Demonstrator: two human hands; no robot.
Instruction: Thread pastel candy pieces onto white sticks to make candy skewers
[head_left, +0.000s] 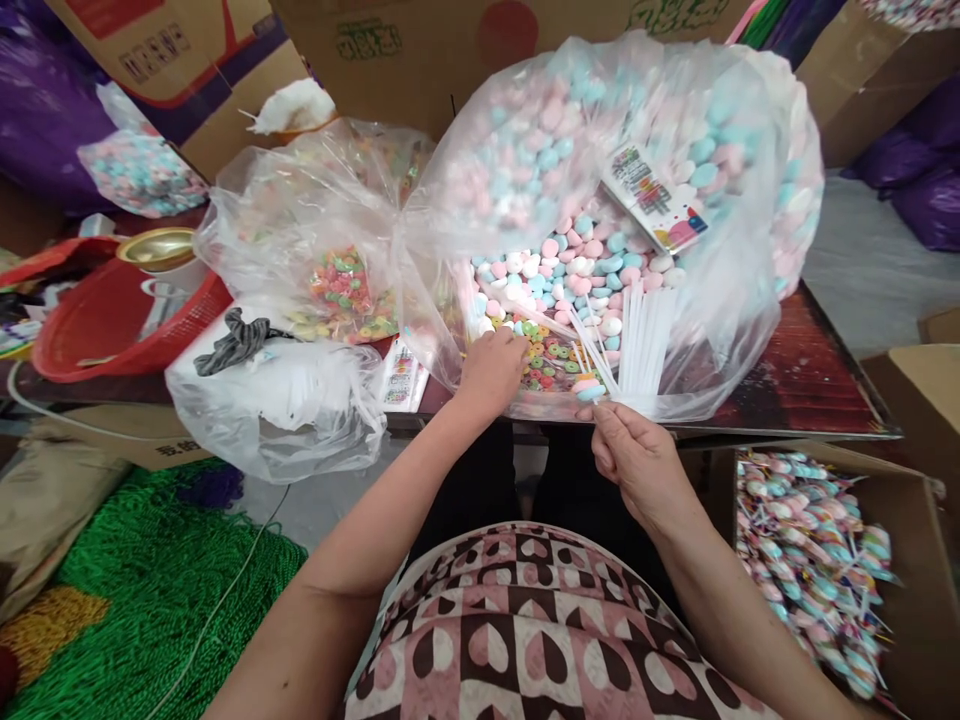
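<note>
My right hand (637, 455) is closed, thumb and fingers pinching a candy skewer (589, 388) with blue, pink and orange pieces threaded on it. My left hand (491, 370) reaches to the front of the open plastic bag, its fingers curled down at the candies; what its fingertips hold is hidden. Beside that hand lie small ring-shaped gummies (551, 358) in red, green and yellow. Behind them spreads a heap of pink, blue and white marshmallows (581, 265). To the right of the gummies lies a bundle of white sticks (645, 335).
A printed card box (652, 198) rests on the large bag (495, 130). Left are a bag of ring gummies (341, 285), a bag of white sticks (300, 400) and a red basket (97, 320). Wrapped candies fill a carton (919, 600) below right. Green cords (165, 570) cover the floor left.
</note>
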